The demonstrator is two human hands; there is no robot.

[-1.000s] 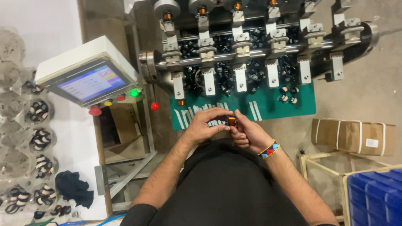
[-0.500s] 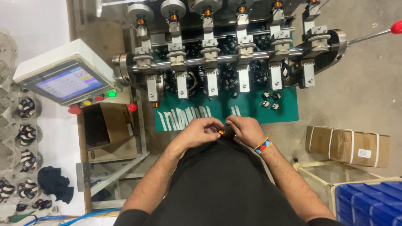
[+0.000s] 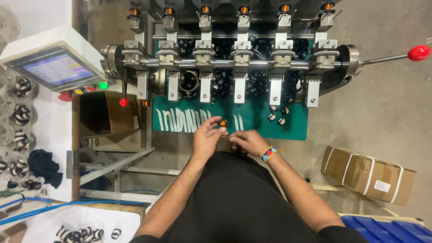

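My left hand (image 3: 208, 137) pinches a small black bobbin with an orange copper winding (image 3: 223, 123) between thumb and fingertips, just above the green mat (image 3: 252, 123). My right hand (image 3: 247, 141), with a coloured wristband, sits close beside it with curled fingers; whether it holds anything is hidden. Both hands hover in front of a winding machine (image 3: 234, 63) with several spindle stations and metal clamps. White strips (image 3: 184, 120) lie in a row on the mat to the left of my hands.
A control box with a lit screen (image 3: 54, 67) and coloured buttons stands at left. A red-knobbed lever (image 3: 418, 52) sticks out at right. Loose black bobbins (image 3: 279, 116) lie on the mat. A strapped cardboard box (image 3: 369, 173) rests on the floor; trays of wound parts (image 3: 20, 112) line the left.
My view has shifted so the machine sits lower and more central. My hands have drawn slightly apart, the left one lifting the bobbin forward over the mat.
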